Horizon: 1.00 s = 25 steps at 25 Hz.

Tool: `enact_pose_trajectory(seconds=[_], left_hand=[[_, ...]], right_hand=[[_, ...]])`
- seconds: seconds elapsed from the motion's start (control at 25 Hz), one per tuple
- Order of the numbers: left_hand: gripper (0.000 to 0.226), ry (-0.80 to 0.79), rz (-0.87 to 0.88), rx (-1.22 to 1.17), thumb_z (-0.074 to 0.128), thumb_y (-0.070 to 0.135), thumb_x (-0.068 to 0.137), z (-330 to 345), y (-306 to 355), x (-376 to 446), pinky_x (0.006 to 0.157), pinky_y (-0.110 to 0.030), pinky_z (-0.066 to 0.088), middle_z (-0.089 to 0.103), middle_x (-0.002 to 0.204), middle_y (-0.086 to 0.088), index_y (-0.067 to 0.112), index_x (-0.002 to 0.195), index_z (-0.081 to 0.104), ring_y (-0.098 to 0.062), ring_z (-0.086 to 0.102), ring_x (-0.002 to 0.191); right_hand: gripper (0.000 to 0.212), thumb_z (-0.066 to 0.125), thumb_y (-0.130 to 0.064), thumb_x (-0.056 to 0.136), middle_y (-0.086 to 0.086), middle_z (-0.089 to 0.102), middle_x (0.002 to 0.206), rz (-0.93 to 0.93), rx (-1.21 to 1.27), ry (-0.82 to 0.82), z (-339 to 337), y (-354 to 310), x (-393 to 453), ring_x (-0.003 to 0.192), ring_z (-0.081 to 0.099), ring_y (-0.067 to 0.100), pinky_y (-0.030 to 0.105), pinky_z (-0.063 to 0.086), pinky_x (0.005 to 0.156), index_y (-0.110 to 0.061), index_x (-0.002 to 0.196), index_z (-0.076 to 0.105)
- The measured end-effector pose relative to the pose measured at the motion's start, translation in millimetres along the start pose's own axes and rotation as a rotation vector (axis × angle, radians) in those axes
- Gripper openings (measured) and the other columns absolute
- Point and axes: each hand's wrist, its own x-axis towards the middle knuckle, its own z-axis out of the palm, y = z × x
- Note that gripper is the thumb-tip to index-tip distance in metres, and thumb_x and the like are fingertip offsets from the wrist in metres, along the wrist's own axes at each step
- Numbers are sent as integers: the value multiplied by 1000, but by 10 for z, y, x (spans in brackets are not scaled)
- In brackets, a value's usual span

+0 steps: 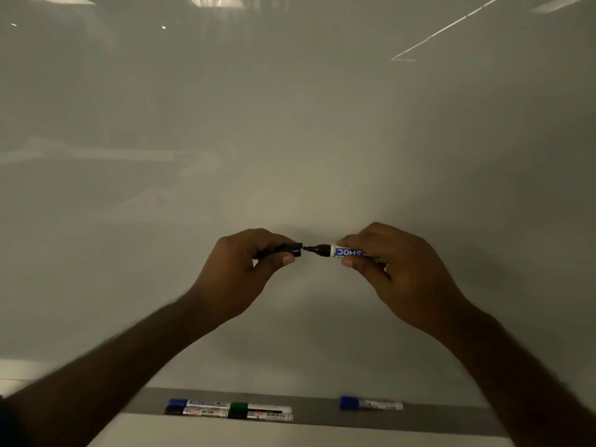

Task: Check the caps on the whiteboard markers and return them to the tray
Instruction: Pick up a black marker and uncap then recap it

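In front of the whiteboard, my right hand [395,269] grips a white marker [335,251] with a blue label, its black tip bare and pointing left. My left hand [240,269] pinches the black cap [290,249], whose open end faces the tip across a small gap. Below lies the grey tray [316,411]. On its left part rest a blue-capped marker [196,403], a dark-capped marker [193,411] and two green-capped markers [259,411]. Another blue-capped marker [371,404] lies alone further right.
The glossy whiteboard [290,140] fills the view and mirrors ceiling lights. A pale ledge or wall strip [19,372] shows at the lower left. Both forearms reach up from the bottom corners and cover the tray's ends.
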Motion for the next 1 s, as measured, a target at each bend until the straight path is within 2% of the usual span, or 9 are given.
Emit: enact_pose_trajectory(seconds=[0.36,0.64,1.0], left_hand=[[18,-53,98,82,67,15,84,33,102,52,66,-19,43,71,82,7,27,97,72,-10,59,78],[12,-93,49,87,62,18,88,132,122,95,59,-40,48,66,65,-1,22,91,73,-18,57,60],[14,-100,89,93,62,12,87,283,26,97,59,-34,47,69,69,-1,19,92,73,-17,59,63]], right_hand=[[28,57,-31,88,-1,65,87,-6,34,-63,14,-11,68,70,56,14,34,49,61,-16,108,68],[24,49,-34,91,-1,60,82,-30,-56,-126,-4,13,82,66,54,19,39,46,59,-22,101,68],[23,51,-31,90,0,60,81,-35,-76,-123,127,154,0,65,53,19,38,45,56,-20,102,67]])
